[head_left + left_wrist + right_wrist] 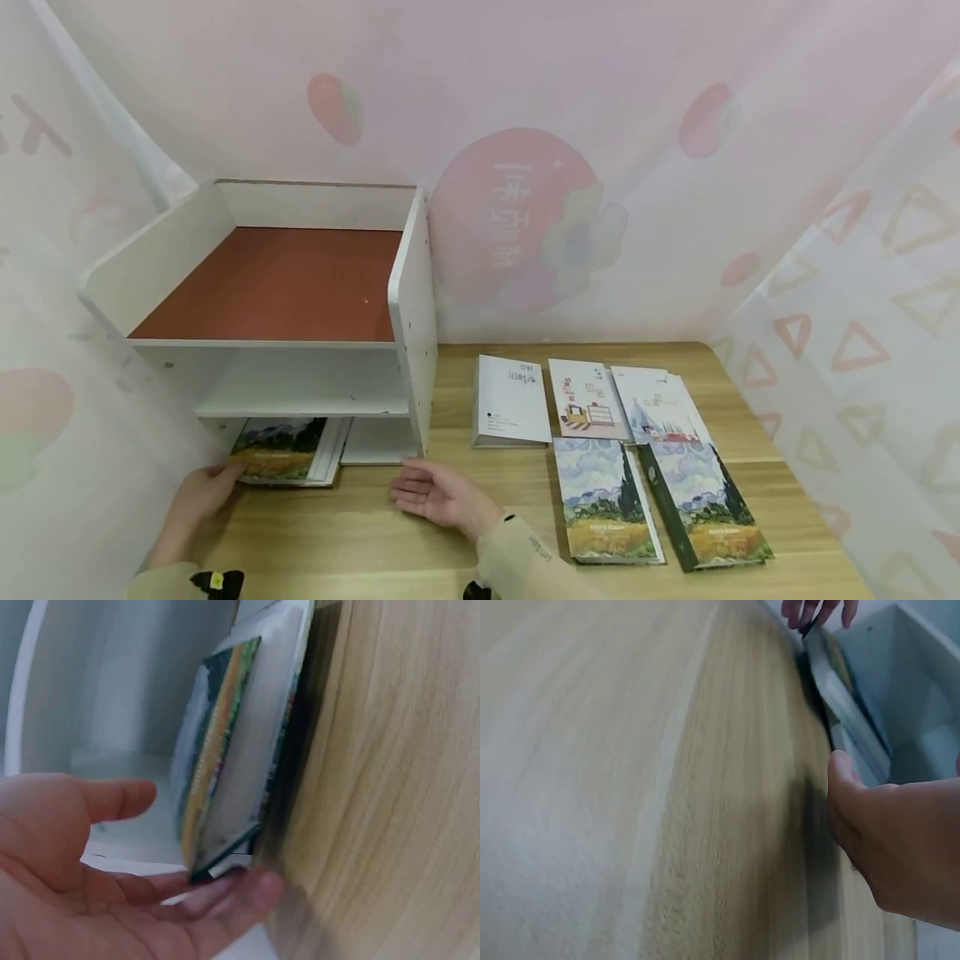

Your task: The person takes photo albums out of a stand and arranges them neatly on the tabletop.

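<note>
A photo album point(277, 446) with a painted landscape cover lies in the bottom compartment of the white shelf unit point(412, 308), its near end jutting past the front edge. White page edges show beside its cover; whether another album lies under it I cannot tell. At the album's left edge is my left hand point(202, 497). The left wrist view shows its fingers point(262, 894) extended at the album's edge and its thumb apart from the cover. My right hand point(446, 497) is held with extended fingers by the unit's front right corner, holding nothing.
Two landscape-covered albums point(609, 500) point(708, 504) lie at the table's right. Behind them are a plain white book point(513, 400) and two white illustrated books point(590, 398) point(660, 404). The shelf's reddish-brown top point(277, 283) has raised sides. Printed curtains surround the wooden table point(337, 550).
</note>
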### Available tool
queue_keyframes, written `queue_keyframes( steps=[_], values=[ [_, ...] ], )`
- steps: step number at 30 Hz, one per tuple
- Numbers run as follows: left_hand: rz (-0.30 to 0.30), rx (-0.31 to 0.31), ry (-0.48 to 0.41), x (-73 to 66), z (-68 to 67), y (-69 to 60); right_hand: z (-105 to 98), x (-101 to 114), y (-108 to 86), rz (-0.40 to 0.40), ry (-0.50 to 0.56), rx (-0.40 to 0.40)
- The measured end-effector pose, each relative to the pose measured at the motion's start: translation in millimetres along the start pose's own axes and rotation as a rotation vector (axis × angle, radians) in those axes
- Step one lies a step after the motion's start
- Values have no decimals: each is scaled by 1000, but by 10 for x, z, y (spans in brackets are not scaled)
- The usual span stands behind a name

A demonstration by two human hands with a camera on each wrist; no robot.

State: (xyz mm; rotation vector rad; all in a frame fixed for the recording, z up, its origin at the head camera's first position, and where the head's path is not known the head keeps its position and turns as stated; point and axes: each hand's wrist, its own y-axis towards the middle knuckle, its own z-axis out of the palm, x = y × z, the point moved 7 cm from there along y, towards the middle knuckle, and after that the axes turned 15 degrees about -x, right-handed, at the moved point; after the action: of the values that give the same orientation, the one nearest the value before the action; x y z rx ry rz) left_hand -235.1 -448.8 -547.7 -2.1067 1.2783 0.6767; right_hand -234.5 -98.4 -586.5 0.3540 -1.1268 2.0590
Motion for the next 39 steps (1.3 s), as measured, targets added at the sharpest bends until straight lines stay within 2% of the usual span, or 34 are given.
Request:
queue_keyframes(
  steps=[6, 10, 14, 16, 20, 22, 23, 27, 31, 33, 39],
  values=[
    [-196, 40, -481, 146, 134, 192, 82, 3, 138, 7, -15, -3],
    [-254, 28, -624, 222, 204, 245, 216, -43, 175, -2, -42, 13],
    [-270, 41, -663, 271, 250, 230, 353, -128, 210, -11, -83, -4],
    [-274, 71, -680, 285, 263, 204, 418, -185, 230, -9, -113, -11],
    [-281, 99, -731, 291, 242, 166, 545, -284, 281, -1, -160, -9],
    [-242, 116, -722, 267, 223, 156, 597, -305, 306, -4, -175, -10],
    [-241, 117, -730, 260, 217, 158, 617, -310, 320, -2, -172, -13],
    [-216, 112, -716, 266, 199, 127, 679, -374, 372, 24, -140, -1],
    [-252, 83, -739, 275, 185, 158, 720, -423, 434, 29, -112, 1],
    [-267, 70, -754, 278, 220, 180, 708, -427, 451, 23, -114, -10],
    [-258, 47, -724, 279, 252, 234, 746, -417, 481, 14, -141, -13]
  ],
)
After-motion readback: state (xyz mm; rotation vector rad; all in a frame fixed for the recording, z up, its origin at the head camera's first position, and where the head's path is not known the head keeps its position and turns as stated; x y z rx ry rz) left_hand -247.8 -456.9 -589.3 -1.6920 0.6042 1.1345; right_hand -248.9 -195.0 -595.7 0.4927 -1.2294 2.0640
